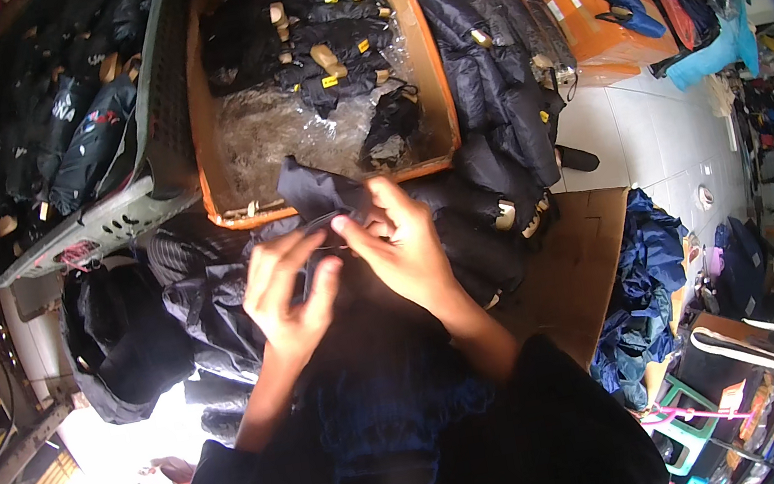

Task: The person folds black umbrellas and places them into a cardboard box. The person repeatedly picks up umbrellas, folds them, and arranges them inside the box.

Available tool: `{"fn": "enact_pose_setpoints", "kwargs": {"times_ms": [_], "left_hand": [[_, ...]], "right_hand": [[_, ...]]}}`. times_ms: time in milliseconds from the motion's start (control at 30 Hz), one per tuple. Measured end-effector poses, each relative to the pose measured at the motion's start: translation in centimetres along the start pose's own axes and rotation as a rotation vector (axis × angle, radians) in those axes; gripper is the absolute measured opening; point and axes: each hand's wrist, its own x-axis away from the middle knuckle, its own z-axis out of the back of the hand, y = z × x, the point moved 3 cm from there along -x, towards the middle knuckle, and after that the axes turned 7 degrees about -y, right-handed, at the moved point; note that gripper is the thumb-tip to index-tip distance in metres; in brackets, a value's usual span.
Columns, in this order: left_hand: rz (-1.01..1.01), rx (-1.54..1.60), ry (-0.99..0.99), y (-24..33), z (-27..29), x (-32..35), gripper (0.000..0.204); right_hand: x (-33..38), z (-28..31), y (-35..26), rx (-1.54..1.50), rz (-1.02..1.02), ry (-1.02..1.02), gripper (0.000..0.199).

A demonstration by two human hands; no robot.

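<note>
Clamped between thumb and fingers of the right hand (pixel 398 245): thin, black, folded fabric piece (pixel 323 186), top flap standing free. Close by its lower edge: left hand (pixel 284 294), thumb apart from curled fingers; grip or mere contact, impossible to say. Probably light and soft, maybe slippery, hardly fragile; seems to have some body at the folds. Pinch at folded edge, layers together; support free flap. Just beyond: orange-edged open cardboard box (pixel 422 44) with black fabric-wrapped bundles (pixel 331 13). Further left: dark grey perforated plastic crate (pixel 158 172).
</note>
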Motion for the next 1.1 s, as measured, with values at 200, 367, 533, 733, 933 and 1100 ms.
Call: {"fn": "enact_pose_setpoints", "kwargs": {"times_ms": [200,367,533,733,933,1100], "left_hand": [[0.177,-0.053,0.238,-4.1,0.1,-2.1,0.018],[0.19,-0.073,0.239,-6.6,1.1,-2.3,0.024],[0.154,-0.135,0.163,-5.9,1.5,-1.2,0.024],[0.186,-0.127,0.128,-6.3,1.4,0.2,0.023],[0.213,-0.133,0.115,-5.2,1.1,-0.8,0.026],[0.206,-0.093,0.129,-4.7,-0.4,-1.7,0.031]], "right_hand": [[-6.3,3.4,-1.7,0.239,-0.064,-0.569,0.04],[-17.8,10.8,12.2,1.342,0.1,-0.378,0.04],[-18.5,11.1,17.6,1.86,-0.282,-0.845,0.042],[-19.8,11.3,18.3,2.135,0.022,-0.715,0.042],[-18.3,12.5,8.9,1.528,-0.099,-0.297,0.069],[-13.8,14.5,0.8,0.842,-0.162,0.049,0.053]]}}
